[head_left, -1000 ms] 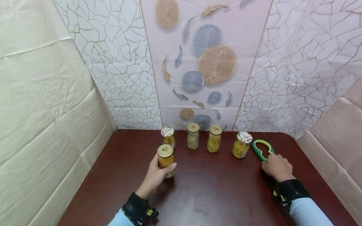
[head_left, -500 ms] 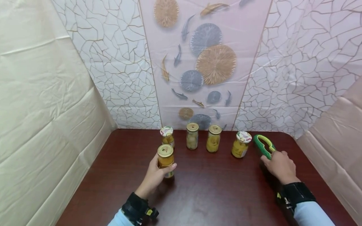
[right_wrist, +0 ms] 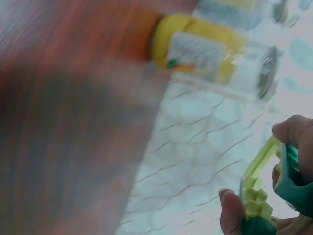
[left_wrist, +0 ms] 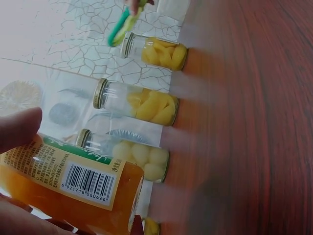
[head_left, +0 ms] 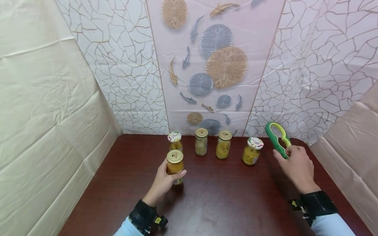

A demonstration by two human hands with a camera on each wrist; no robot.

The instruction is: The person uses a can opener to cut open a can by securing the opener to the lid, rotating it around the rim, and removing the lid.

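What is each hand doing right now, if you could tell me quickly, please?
Left hand: closed around a gold-lidded jar with amber contents.
Right hand: closed on a green-and-yellow looped tool.

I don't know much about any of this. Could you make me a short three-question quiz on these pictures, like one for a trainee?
1. What does the right hand hold?
A) a spoon
B) a green loop-shaped tool
C) a cloth

2. Besides the amber jar in the left hand, how many other jars show in the head view?

3. True or false: in the head view, the rightmost jar has a white patterned lid.

Key: 1. B. 2. Four. 3. True.
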